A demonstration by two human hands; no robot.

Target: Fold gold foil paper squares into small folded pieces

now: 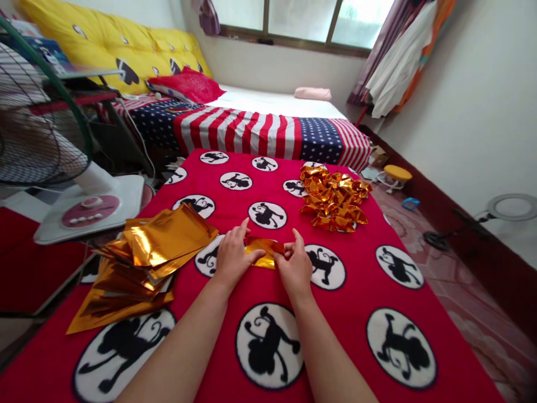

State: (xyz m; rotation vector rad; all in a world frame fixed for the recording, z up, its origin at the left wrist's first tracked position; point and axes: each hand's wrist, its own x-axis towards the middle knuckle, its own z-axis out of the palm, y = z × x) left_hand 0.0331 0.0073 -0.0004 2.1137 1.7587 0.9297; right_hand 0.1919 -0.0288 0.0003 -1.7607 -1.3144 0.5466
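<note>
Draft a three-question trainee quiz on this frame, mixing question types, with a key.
1. True or false: the loose stack of flat gold foil sheets lies on the red monkey-print cloth, to the person's left.

2. What do the left hand and right hand both touch?
a) the fan
b) a gold foil strip
c) the pink pillow

3. Fill in: the pile of folded foil pieces lies nearer the ____ hand.

Key: 1. True; 2. b; 3. right.

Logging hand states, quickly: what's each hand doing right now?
Left hand: holding the gold foil sheet at its left end.
Right hand: holding the same sheet at its right end.
</note>
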